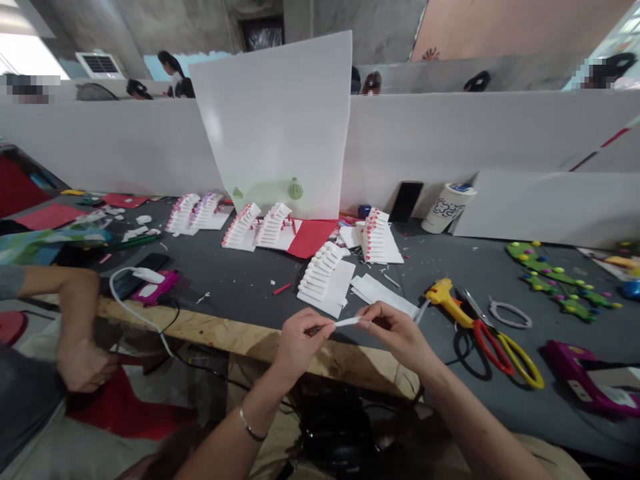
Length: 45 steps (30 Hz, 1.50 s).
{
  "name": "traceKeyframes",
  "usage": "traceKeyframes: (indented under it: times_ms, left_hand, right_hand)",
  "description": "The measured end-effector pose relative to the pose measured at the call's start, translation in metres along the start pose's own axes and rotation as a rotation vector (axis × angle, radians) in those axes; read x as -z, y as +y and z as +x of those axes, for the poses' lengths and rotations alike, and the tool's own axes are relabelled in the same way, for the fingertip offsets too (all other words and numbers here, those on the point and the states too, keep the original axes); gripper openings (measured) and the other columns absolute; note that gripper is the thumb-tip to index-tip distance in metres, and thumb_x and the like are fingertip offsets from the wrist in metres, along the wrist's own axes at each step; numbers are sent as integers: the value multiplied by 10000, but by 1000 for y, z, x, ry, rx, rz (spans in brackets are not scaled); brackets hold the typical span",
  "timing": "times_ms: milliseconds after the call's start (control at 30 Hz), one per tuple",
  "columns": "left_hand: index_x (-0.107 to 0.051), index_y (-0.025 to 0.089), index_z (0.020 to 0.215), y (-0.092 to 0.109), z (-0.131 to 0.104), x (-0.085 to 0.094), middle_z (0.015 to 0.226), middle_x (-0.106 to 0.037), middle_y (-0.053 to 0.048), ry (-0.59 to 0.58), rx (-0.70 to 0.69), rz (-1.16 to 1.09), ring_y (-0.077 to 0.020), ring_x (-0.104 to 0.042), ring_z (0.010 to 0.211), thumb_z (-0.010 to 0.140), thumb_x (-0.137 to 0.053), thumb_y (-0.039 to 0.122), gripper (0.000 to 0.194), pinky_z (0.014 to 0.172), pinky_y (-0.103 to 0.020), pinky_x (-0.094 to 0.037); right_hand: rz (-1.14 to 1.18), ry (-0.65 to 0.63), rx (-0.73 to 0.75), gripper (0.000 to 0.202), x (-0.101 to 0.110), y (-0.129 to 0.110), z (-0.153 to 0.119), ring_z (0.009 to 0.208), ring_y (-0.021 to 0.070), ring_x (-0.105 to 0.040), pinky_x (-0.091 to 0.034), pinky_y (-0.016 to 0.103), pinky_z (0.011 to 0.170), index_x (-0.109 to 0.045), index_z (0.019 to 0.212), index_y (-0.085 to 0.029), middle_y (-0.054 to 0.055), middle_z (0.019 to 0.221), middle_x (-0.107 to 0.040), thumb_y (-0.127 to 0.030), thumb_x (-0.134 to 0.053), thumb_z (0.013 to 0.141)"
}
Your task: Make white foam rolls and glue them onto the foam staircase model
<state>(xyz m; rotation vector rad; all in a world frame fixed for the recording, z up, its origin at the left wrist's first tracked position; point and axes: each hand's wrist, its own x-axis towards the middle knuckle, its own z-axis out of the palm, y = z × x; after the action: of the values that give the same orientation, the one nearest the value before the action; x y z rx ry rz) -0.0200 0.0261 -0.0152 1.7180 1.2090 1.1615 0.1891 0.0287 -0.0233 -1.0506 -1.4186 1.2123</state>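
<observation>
Head view: both hands [344,335] pinch a thin, slightly bowed white strip [347,322].

Pixelation obscures the head at far left [27,88] and another at far right [600,72]; the white partition [425,130] hides most of the people behind it. The purple device [580,383] is cut off at the right edge, its function unreadable.

"Walls [200,27]?"
"Grey, mottled. Pinkish section [525,30] right, pale blue patch [210,60] left of centre."
"Furniture?"
"Dark-topped table [225,287], raw wood edge [210,325]. Long white partition [425,133] behind."
"Light?"
"Bright opening [23,57] upper left, window [631,30] upper right."
</observation>
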Motion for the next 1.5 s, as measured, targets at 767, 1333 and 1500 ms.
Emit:
traceKeyframes:
  times_ms: [767,1333,1500]
  left_hand:
    - [-728,159,709,1,10,-38,662,-667,-23,91,23,-95,-122,-589,603,783,-659,293,167,575,-216,-460]
    - [-642,188,782,-7,0,-44,758,-657,-14,196,-204,43,-135,-615,727,854,-612,271,114,708,-241,-487]
    - [-655,170,747,-6,2,-46,752,-663,-21,211,21,-124,-136,-613,699,813,-646,334,178,663,-235,-481]
  right_hand:
    - [300,195,-275,368,-21,9,2,671,130,-561,-431,271,676,-722,827,-179,12,729,-690,-448,-820,596]
    - [269,393,-71,309,-15,17,0,639,131,-580,-475,281,661,-632,807,-199,26,801,-693,-494,-705,754]
    - [289,420,-47,301,-21,14,-1,626,125,-612,-516,295,666,-593,829,-200,32,870,-690,-490,-665,796]
